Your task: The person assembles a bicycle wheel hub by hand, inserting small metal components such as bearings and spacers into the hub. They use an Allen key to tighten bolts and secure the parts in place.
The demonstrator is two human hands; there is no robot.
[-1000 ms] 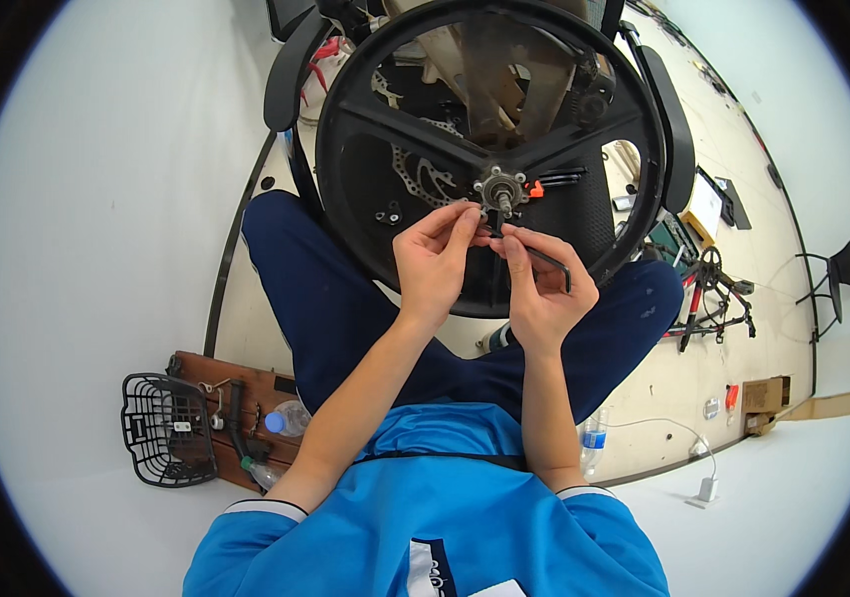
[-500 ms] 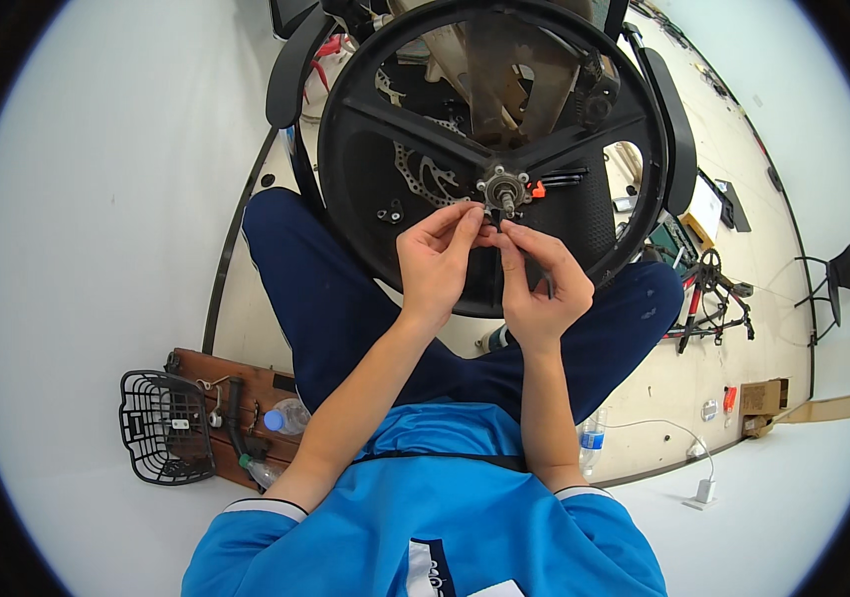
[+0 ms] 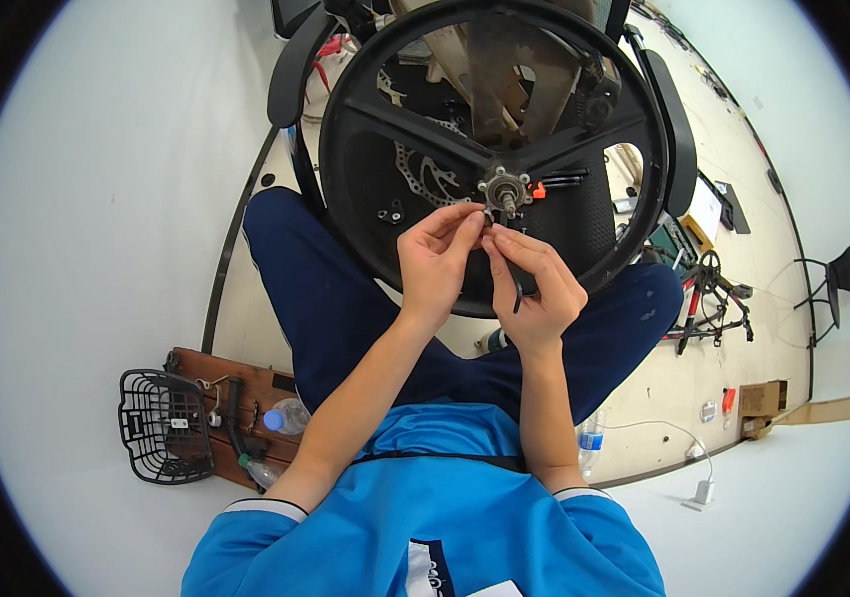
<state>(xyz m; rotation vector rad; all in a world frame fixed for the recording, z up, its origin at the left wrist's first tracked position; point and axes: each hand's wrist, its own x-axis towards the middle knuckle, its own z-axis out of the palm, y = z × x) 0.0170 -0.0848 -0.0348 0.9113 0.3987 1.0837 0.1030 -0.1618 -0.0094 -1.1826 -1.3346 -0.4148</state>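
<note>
Just below the hub (image 3: 502,186) of a black three-spoke wheel (image 3: 413,134), both hands meet fingertip to fingertip. My left hand (image 3: 435,267) is closed in a pinch on something small and dark, mostly hidden by the fingers. Between the fingers of my right hand (image 3: 544,297) is a black hex key (image 3: 517,291), its bent end showing below the palm side. A threaded axle sticks up from the hub, ringed by bolt holes. Behind the spokes, on the chair seat, lies a silver brake disc (image 3: 417,171).
The wheel rests on a black chair with armrests (image 3: 681,129). Dark tools with an orange piece (image 3: 538,190) lie right of the hub. Left of me are a black basket (image 3: 161,428) and a plastic bottle (image 3: 288,417). A bike frame (image 3: 708,303) is on the floor at right.
My right hand has shifted slightly left and down, closer to the left fingertips, and more of the hex key shows. The left hand has barely moved.
</note>
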